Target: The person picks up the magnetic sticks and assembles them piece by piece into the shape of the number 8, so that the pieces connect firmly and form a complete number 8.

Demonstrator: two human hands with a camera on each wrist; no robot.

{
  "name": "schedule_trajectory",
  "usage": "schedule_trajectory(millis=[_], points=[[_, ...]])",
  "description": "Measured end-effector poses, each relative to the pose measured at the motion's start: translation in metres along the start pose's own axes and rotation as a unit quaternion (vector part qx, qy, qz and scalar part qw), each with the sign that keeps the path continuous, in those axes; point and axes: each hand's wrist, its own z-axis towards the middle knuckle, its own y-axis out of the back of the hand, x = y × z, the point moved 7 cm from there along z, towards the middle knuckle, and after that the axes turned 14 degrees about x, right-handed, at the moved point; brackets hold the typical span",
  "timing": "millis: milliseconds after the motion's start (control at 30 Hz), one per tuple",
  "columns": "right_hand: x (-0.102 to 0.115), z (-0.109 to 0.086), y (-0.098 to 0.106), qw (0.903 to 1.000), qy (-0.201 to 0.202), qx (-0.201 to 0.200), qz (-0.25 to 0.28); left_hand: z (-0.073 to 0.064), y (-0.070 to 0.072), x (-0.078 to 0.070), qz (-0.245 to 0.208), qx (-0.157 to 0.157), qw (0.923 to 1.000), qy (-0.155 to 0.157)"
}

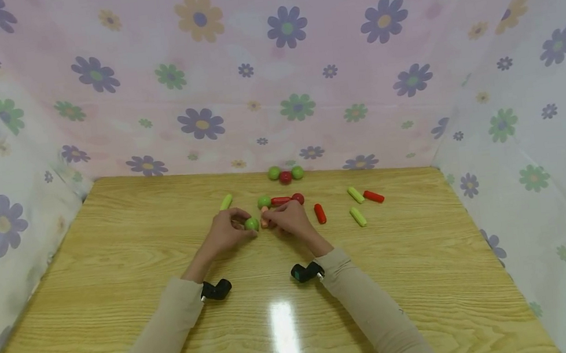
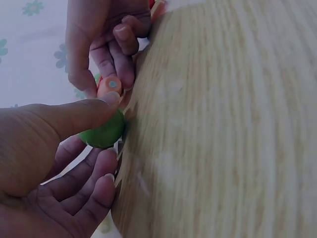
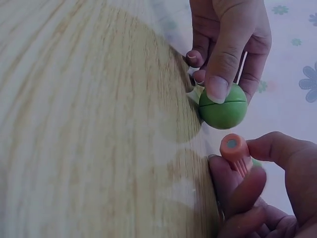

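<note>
Between thumb and fingertips, my left hand (image 1: 227,230) holds a green ball (image 3: 224,110) just above the tabletop. My right hand (image 1: 292,220) pinches an orange stick (image 3: 235,148) with a round grey spot on its end. That spotted end faces the held ball, a short gap apart in the right wrist view. Directly beyond the orange stick, a second green ball (image 1: 264,202) lies in a row with a red stick (image 1: 280,200) and a dark red ball (image 1: 298,198). My right fingers partly cover the orange stick.
Two green balls (image 1: 297,172) and a red ball (image 1: 285,178) sit by the back edge. Red sticks (image 1: 320,213) and yellow-green sticks (image 1: 358,217) lie to the right. Another yellow-green stick (image 1: 226,201) lies beyond my left hand. Flowered cloth (image 1: 252,87) surrounds the wooden table (image 1: 128,246).
</note>
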Motion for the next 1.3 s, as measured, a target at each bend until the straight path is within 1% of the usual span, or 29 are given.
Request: schedule_trajectory(millis=[233,367,533,833,1100,1300], points=[[-0.002,0.003,0.002,0.9999,0.007,0.01,0.008,0.0,-0.005,-0.001,0.001,-0.001,1.0,-0.009],[-0.001,0.004,0.001,0.9991,0.012,0.028,0.029,0.001,-0.008,-0.001,0.001,-0.002,1.0,-0.009],[0.001,0.003,0.0,0.9975,0.005,0.046,0.053,0.001,-0.012,-0.002,-0.002,-0.008,0.9999,-0.01],[-0.001,0.005,0.0,0.9968,0.001,0.048,0.064,-0.003,-0.015,-0.006,0.007,-0.028,0.9996,-0.001],[0.0,0.004,0.0,0.9965,0.004,0.049,0.068,-0.001,-0.019,-0.002,-0.005,-0.052,0.9985,0.015],[0.0,0.003,-0.001,0.996,0.011,0.047,0.075,0.001,-0.022,0.001,-0.007,-0.072,0.9973,0.016]])
